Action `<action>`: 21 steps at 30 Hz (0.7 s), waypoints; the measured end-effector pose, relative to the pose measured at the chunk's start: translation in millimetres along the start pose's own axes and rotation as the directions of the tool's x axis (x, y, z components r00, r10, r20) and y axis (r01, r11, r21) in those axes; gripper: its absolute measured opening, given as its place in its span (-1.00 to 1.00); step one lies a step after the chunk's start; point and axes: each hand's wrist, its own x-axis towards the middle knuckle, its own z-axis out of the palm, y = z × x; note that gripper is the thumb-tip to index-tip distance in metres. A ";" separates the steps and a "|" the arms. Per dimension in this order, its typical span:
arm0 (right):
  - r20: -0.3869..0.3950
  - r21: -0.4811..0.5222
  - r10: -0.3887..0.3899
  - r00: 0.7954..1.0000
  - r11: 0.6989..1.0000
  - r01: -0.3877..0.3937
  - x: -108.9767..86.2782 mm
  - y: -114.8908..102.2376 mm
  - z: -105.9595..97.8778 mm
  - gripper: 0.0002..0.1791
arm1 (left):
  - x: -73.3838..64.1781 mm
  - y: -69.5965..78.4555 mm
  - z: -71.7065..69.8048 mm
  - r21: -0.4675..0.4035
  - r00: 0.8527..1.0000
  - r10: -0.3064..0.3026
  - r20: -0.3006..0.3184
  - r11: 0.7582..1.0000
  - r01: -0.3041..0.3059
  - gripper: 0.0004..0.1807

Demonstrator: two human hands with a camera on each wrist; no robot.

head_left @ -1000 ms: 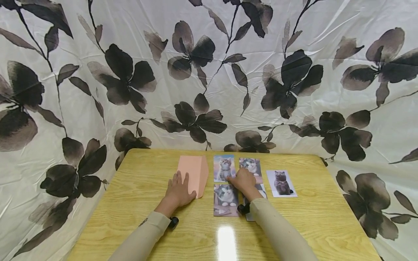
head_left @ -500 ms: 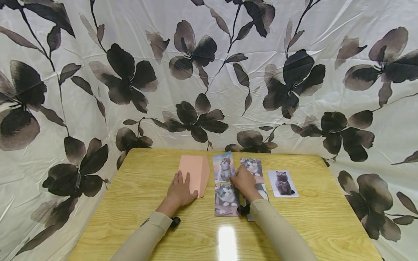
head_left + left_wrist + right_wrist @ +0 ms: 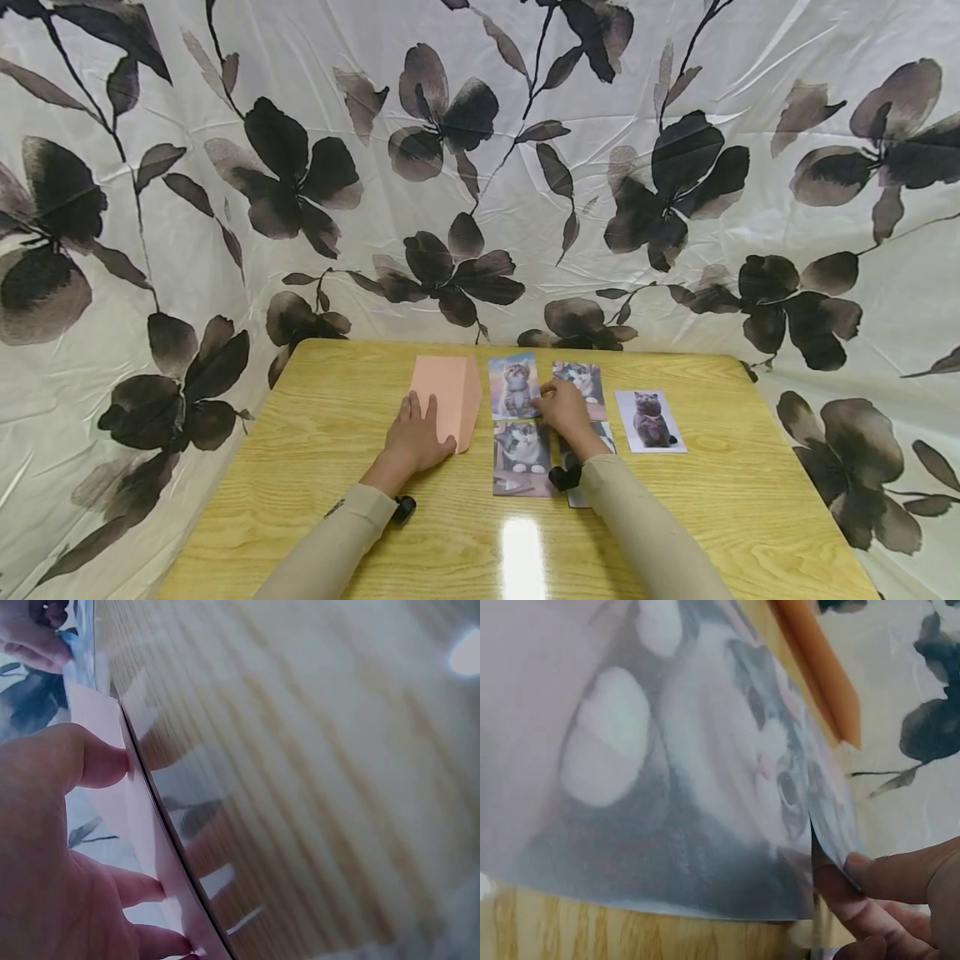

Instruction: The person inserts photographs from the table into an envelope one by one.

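Note:
In the head view, my left hand [image 3: 416, 435] rests with spread fingers on a pink envelope [image 3: 444, 379] whose pointed flap faces right. The left wrist view shows thumb and fingertips touching this pink envelope [image 3: 142, 825]. My right hand [image 3: 564, 410] pinches the lower right corner of a tabby kitten picture card [image 3: 514, 383] between thumb and finger. Seen from the right wrist, the pinched edge of that card [image 3: 832, 817] is raised slightly. Just below it lies a grey-and-white kitten card [image 3: 517, 446], which fills much of the right wrist view.
Another grey-and-white kitten card [image 3: 581, 379] lies beyond my right hand. A further card [image 3: 603, 437] is partly hidden under the right wrist. Farther right lies a dark cat card [image 3: 648, 421]. The wooden table [image 3: 712, 517] meets a floral cloth [image 3: 465, 167] behind.
The tabby kitten card first tilted with its top edge raised, then settled back lower and straighter. My right hand has shifted slightly right with its corner. My left hand stays on the envelope.

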 end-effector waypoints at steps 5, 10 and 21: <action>-0.028 0.151 0.007 1.000 0.988 -0.002 -3.7 -3.2 -1.7 -0.68 | 0.7 -0.2 0.7 -0.004 1.000 0.002 -0.004 1.000 -0.002 0.02; -0.049 0.240 -0.039 0.998 0.969 0.050 -12.6 -11.5 -3.0 -0.67 | 1.3 0.2 0.4 -0.011 1.000 0.010 -0.012 1.000 -0.010 0.02; -0.103 0.352 -0.113 0.988 0.925 0.143 -24.1 -26.7 1.3 -0.71 | -0.4 2.1 -2.0 -0.057 1.000 0.014 -0.019 0.998 -0.015 0.04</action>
